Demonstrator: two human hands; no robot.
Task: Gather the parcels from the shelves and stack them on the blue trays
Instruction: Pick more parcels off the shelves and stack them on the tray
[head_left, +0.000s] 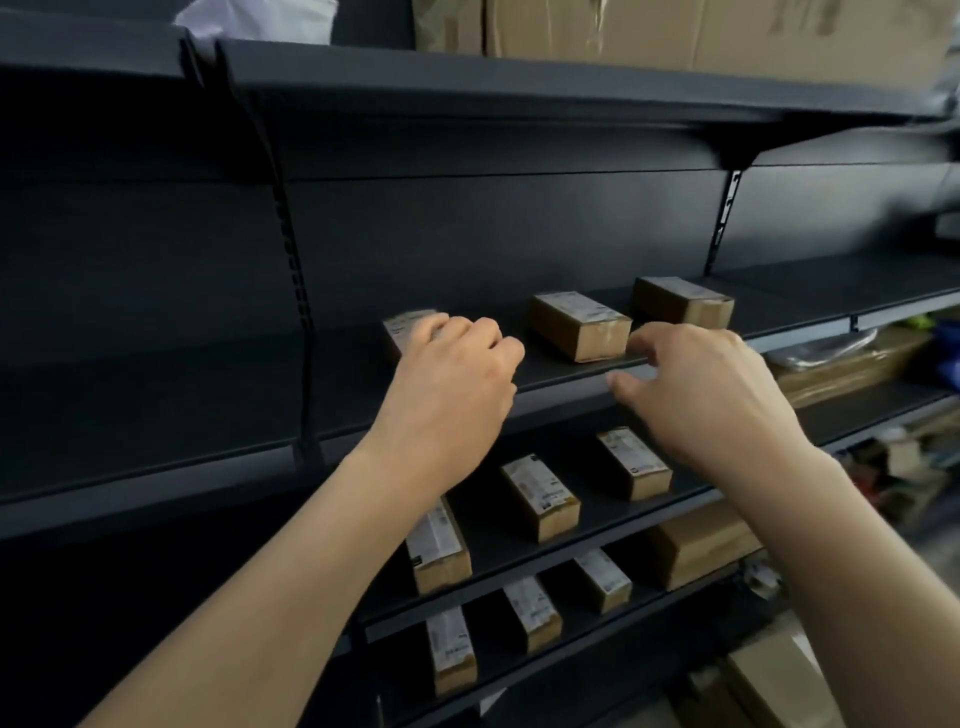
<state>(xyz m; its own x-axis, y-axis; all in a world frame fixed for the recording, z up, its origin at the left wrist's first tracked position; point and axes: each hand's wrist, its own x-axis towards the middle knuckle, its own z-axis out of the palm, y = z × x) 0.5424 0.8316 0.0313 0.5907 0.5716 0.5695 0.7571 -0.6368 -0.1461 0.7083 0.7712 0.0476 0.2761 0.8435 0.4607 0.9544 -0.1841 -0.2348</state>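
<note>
Our left hand (447, 384) grips the leftmost parcel (408, 325); our right hand (701, 384), loose and empty, should next close on the middle parcel (579, 325).

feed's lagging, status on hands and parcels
Left hand grips left parcel on the shelf. Right hand open, by middle parcel. Nothing blocking either parcel.

The dark grey metal shelf (182, 410) carries three brown cardboard parcels: middle parcel (579, 325), second parcel (406, 328) at its 9 o'clock, third parcel (683, 301) at its 2 o'clock.
</note>
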